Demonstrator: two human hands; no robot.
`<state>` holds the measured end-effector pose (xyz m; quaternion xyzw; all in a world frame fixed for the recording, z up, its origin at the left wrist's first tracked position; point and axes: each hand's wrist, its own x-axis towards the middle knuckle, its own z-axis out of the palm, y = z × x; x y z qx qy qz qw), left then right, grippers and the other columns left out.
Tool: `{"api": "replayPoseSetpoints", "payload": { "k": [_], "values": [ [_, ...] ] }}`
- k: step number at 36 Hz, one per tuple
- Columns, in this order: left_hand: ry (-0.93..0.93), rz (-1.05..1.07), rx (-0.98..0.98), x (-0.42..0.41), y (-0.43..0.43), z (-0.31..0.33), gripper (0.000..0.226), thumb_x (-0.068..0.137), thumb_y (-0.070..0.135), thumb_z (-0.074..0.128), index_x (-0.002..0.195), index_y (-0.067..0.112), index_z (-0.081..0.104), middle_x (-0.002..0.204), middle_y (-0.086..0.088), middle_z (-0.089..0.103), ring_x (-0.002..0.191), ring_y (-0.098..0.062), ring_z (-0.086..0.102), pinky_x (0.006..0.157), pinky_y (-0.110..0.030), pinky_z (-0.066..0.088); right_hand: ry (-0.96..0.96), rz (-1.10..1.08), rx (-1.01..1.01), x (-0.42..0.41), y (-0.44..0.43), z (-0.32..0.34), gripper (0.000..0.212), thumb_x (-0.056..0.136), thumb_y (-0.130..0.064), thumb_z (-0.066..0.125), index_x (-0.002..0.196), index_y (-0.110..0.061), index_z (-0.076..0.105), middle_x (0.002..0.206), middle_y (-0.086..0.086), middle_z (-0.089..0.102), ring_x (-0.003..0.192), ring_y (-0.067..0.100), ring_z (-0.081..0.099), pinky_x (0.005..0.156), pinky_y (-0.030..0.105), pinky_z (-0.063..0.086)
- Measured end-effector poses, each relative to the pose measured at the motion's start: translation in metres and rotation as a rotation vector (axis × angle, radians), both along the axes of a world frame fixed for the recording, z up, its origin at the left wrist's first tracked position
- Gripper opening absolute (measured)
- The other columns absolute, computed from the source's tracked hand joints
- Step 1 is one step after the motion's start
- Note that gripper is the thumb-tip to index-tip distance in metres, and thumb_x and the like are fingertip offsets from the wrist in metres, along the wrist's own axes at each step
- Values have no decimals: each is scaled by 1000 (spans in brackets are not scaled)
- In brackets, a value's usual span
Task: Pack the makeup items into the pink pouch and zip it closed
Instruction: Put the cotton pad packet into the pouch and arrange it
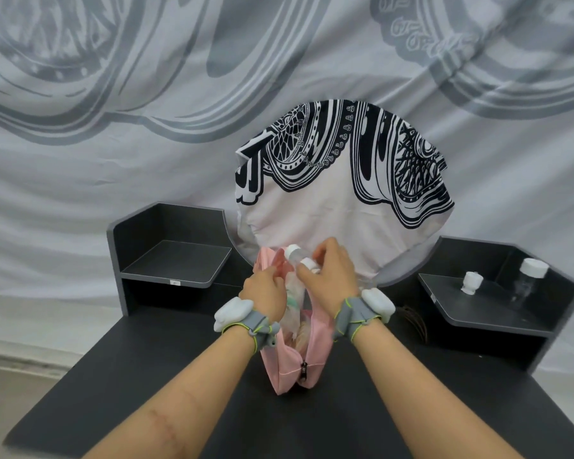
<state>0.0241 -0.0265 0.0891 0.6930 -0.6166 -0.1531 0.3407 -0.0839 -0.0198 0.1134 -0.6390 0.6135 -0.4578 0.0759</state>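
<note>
The pouch [317,349] looks soft and floppy, so the left hand [264,291] grips its rim open. The right hand [333,274] clasps a bottle [293,252], probably light and slick, round its body.

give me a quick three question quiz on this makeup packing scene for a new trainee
1. True or false: the pink pouch is zipped shut.
2. What does the right hand grip? A) a white-capped bottle B) a brush C) a mirror
3. Fill in: the clear bottle and the small white container not yet packed stand on the ___ shelf.
Key: 1 false, its mouth gapes open and the left hand holds its edge; 2 A; 3 right.
</note>
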Motion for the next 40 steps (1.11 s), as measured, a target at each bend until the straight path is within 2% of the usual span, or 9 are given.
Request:
{"api": "replayPoseSetpoints", "payload": {
  "k": [4, 8, 15, 18, 23, 26, 30, 36, 40],
  "values": [
    [26, -37, -24, 5, 0, -2, 33, 96, 21, 35, 113, 17, 63, 113, -13, 65, 104, -35, 57, 75, -32, 42, 189, 10, 70, 17, -1, -5, 28, 82, -15, 60, 102, 0, 48, 108, 18, 47, 91, 34, 53, 62, 22, 24],
    [20, -66, -25, 9, -3, -6, 35, 100, 31, 31, 101, 13, 61, 110, -14, 65, 102, -35, 57, 73, -33, 40, 347, 44, 146, 24, -4, -10, 25, 90, -24, 51, 101, -2, 57, 113, 17, 53, 103, 33, 54, 85, 35, 41],
    [-64, -43, 25, 5, -5, -5, 25, 92, 31, 46, 107, 21, 63, 112, -9, 66, 105, -31, 60, 79, -33, 46, 588, 141, 265, 18, 7, -2, 27, 89, -11, 43, 98, -2, 66, 107, 22, 66, 101, 37, 59, 81, 35, 44],
    [-91, -54, 42, 6, -6, -6, 28, 89, 30, 52, 114, 25, 63, 119, -6, 64, 110, -29, 60, 83, -32, 46, 488, 209, 269, 10, 11, -2, 30, 88, -8, 42, 104, -8, 68, 113, 15, 68, 106, 33, 59, 87, 31, 44],
    [-61, -102, 46, 9, -8, -15, 37, 78, 31, 63, 114, 25, 62, 119, -3, 62, 107, -26, 59, 77, -26, 40, 14, 77, 110, -30, 2, -2, 29, 82, -2, 49, 89, -15, 74, 97, 7, 74, 91, 21, 65, 88, 28, 49],
    [-65, -77, 22, 7, -10, -16, 30, 80, 33, 61, 109, 25, 63, 117, -3, 63, 107, -27, 59, 77, -27, 39, -29, -22, 117, -60, -3, -6, 27, 80, 2, 50, 87, -8, 74, 93, 14, 73, 79, 17, 58, 80, 27, 46],
    [-85, -27, -14, -2, -13, -17, 25, 80, 28, 61, 104, 24, 65, 114, -6, 65, 106, -28, 60, 82, -29, 43, 93, -140, 201, -91, -2, -19, 22, 82, -2, 53, 90, -7, 73, 88, 17, 72, 79, 24, 60, 78, 27, 44],
    [-103, 23, -37, -10, -19, -21, 22, 81, 20, 58, 101, 23, 66, 112, -8, 65, 106, -30, 60, 83, -32, 44, 302, -321, 464, -123, -3, -47, 29, 87, -7, 48, 108, -6, 67, 120, 17, 63, 110, 34, 59, 92, 33, 49],
    [-111, 29, -49, -11, -21, -22, 20, 81, 23, 60, 100, 25, 67, 110, -8, 67, 103, -30, 61, 80, -31, 46, 498, -369, 680, -138, -3, -69, 40, 89, -14, 51, 128, -5, 53, 147, 15, 32, 132, 33, 39, 106, 33, 36]
  ]
}}
